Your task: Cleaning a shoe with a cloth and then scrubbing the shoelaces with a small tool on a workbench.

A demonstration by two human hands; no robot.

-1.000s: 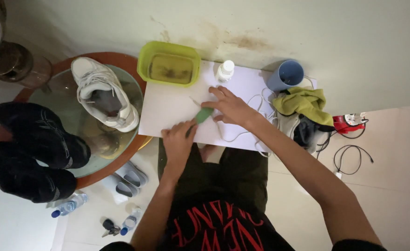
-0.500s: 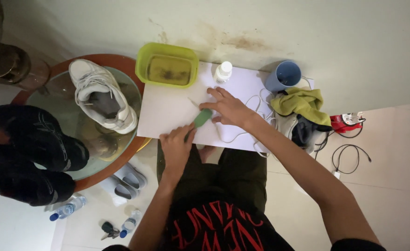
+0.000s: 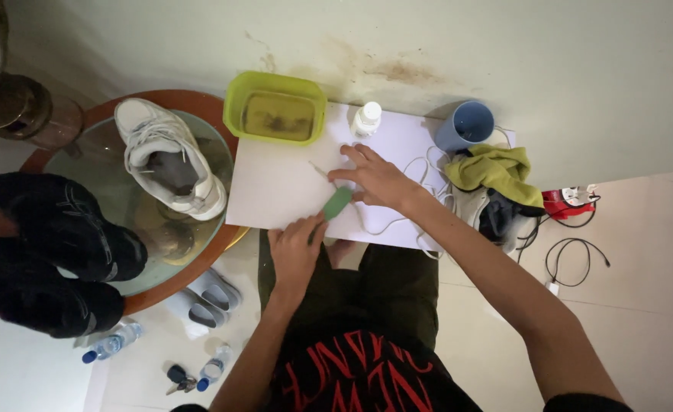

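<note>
Brush (image 3: 337, 203), a small green-handled one, is lying angled on the white board (image 3: 275, 191) between both hands. Right hand (image 3: 375, 177) is pinching its upper end, fingers closed around it near a thin stick-like tip (image 3: 320, 171); left hand (image 3: 294, 248) is closing on the lower end at the board's near edge, though how firmly I cannot tell. Compared with half a second ago, the brush is sitting at nearly the same spot and both hands are staying put, so the work appears paused over the board. Yellow-green tub (image 3: 275, 114), white bottle (image 3: 367, 118), blue cup (image 3: 466, 126) and white sneaker (image 3: 169, 156) are unchanged.
</note>
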